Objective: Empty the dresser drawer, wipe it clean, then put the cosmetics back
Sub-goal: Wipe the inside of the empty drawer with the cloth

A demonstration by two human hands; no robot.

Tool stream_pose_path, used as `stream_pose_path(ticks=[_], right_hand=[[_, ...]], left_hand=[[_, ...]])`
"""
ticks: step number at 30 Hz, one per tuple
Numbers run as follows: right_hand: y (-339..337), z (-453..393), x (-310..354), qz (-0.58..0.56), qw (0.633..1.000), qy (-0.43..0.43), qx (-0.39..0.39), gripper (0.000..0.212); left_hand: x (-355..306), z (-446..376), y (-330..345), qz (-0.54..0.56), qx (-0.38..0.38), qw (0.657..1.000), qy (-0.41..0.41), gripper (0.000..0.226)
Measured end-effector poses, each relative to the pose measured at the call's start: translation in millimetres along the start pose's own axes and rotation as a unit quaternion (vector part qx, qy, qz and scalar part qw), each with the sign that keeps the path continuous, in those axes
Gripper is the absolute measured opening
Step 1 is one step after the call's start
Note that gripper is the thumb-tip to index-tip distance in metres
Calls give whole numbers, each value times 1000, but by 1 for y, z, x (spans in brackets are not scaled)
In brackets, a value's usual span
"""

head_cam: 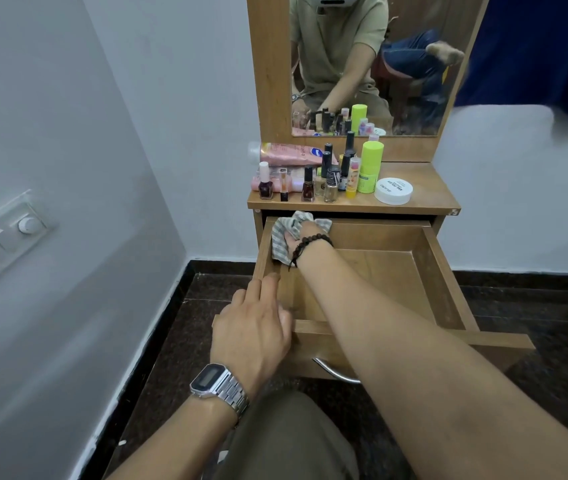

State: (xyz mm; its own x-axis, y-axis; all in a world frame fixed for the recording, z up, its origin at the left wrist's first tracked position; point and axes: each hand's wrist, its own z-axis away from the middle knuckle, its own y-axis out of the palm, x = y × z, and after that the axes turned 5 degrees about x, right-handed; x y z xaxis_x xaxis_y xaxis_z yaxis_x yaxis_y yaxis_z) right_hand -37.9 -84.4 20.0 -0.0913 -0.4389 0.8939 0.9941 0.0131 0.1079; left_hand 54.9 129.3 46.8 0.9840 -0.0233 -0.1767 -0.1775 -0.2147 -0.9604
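The wooden drawer (424, 271) is pulled far out and holds nothing but a grey striped cloth (284, 230) in its far left corner. My right hand (298, 239) reaches deep into that corner and holds the cloth against the drawer's back wall; its fingers are mostly hidden by the fabric. My left hand (254, 327) rests on the drawer's front left corner, fingers straight along the left rim. The cosmetics stand on the dresser top (424, 199): several nail polish bottles (308, 185), a pink tube (289, 154), a lime green bottle (370, 171) and a white jar (393, 190).
A mirror (362, 64) rises behind the dresser top. A white wall with a switch panel (1, 237) is on the left. Dark floor (178, 323) lies around the dresser. A metal handle (334, 370) hangs under the drawer front. My knee (289, 434) is below it.
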Motion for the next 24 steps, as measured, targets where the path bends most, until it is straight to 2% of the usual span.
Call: stream_pose_path(ticks=[1,2,4,5,7,11,14,15,16,17,18,19,20,21,22,24], right_hand=[[-7,-7,-2,86,996,-20,-21,37],[-14,-12,-1,135,988,-71,-17,40],[-30,1,15,175,979,-53,-93,45],[-41,17,15,172,981,-29,-84,47],[-71,24,8,34,992,-56,-110,45],[-113,49,20,-66,987,-12,-146,41],[-124,75,33,-53,998,5,-42,36],[-126,83,37,-1,1000,-15,-5,34],[-127,90,41,111,991,-59,38,32],[-129,97,46,280,947,-144,71,28],[-130,105,50,463,844,-258,84,24],[-131,112,54,607,691,-378,108,20],[-130,118,56,689,540,-458,155,17],[-131,121,56,737,426,-482,206,16],[-134,120,51,780,346,-457,252,17],[-147,119,41,880,231,-320,265,22]], left_hand=[[0,0,0,-2,-1,1000,1,54],[0,0,-1,-4,-2,1000,2,54],[0,0,-1,-8,-3,1000,6,54],[0,-1,-1,-11,-5,1000,9,54],[0,-1,-1,-14,-4,1000,13,54],[-1,0,-3,-12,0,1000,19,54],[0,1,-3,-18,-3,999,29,54],[0,1,-2,-18,-3,999,31,54],[0,1,-2,-15,-3,999,30,54],[0,1,-2,-14,-2,1000,28,55],[0,1,-2,-13,1,1000,25,57],[0,0,-2,-14,3,1000,22,58],[0,0,-1,-15,3,1000,20,59],[-1,-1,-1,-18,3,1000,20,59],[-1,-1,-1,-20,2,1000,19,58],[0,-1,0,-19,-1,1000,17,55]])
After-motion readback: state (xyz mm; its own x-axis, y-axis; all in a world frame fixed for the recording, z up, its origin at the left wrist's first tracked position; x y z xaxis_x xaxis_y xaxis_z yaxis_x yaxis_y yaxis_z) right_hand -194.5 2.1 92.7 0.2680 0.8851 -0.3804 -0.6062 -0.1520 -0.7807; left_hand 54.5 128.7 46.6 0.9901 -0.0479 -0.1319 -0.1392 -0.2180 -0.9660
